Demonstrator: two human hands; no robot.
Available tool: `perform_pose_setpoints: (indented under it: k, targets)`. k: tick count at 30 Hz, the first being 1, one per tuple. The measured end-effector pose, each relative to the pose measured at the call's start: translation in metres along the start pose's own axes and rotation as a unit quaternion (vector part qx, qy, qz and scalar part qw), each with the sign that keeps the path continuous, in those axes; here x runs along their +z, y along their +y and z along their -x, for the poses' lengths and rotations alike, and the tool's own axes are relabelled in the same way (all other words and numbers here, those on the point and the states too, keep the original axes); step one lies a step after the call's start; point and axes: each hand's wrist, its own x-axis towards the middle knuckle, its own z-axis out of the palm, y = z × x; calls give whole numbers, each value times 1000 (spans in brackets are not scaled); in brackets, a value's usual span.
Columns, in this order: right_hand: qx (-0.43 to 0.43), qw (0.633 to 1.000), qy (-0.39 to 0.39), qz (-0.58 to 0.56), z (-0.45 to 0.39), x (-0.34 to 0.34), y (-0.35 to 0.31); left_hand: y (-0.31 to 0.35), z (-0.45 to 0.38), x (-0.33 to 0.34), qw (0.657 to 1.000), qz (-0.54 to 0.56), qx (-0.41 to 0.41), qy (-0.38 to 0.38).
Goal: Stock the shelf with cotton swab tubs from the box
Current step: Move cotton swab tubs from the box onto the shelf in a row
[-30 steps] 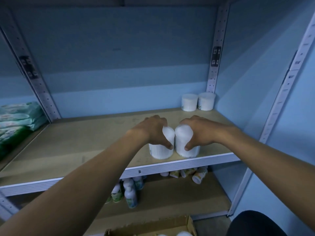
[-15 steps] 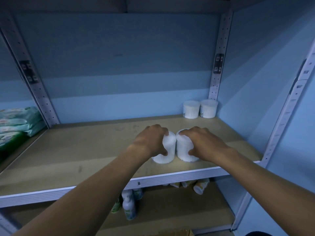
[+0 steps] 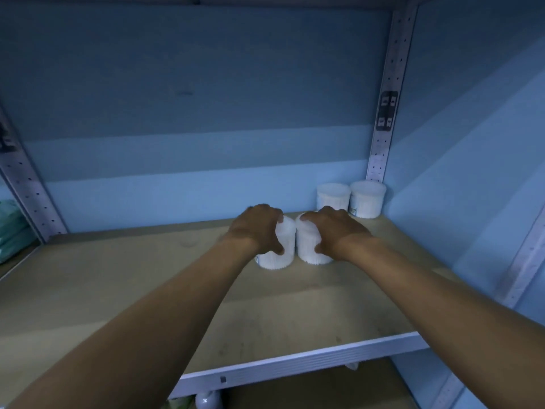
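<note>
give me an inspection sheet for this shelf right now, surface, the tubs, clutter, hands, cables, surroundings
Surface: tan shelf board, mostly bare, faint scuffs.
Job's things: two white held tubs upright, side by side, mid-shelf; two back tubs upright in the rear right corner. Box not in view.
Clutter: nothing seen on this shelf.
Hands: left hand and right hand each grip one tub.
Cables: nothing seen.
Surroundings: blue back wall, perforated metal upright, green packs on the neighbouring shelf, bottle below.

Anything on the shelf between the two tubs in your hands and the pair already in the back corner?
Nothing: the head view shows bare shelf board between the held tubs and the back pair, though the right hand hides part of that stretch.
</note>
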Motion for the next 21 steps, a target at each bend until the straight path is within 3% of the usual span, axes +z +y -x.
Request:
perform_pose_setpoints:
  k: [21]
  targets:
    - [-44, 997, 30, 52, -133, 15, 31, -31, -122, 19, 998, -54, -16, 36]
